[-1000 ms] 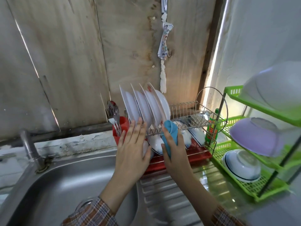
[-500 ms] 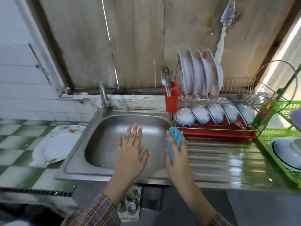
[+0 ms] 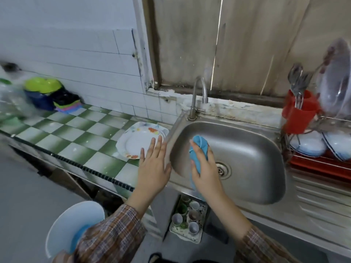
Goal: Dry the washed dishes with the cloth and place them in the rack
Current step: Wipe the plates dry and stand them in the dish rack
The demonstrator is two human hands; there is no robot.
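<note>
Left of the sink [image 3: 247, 133], on the checked counter [image 3: 76, 137], lies one flowered plate [image 3: 140, 142] — the left hand [image 3: 153, 168] reaches over its near edge, fingers straight and spread, holding nothing. Over the basin the right hand [image 3: 206, 171] grips one blue cloth [image 3: 199, 147]. Far right, the rack [image 3: 319, 166] shows two bowls [image 3: 307, 145] below — one blurred upright plate [image 3: 336, 82] above.

A steel sink [image 3: 247, 149] with a curved tap [image 3: 193, 100] adjoins a green-checked counter [image 3: 76, 133]
</note>
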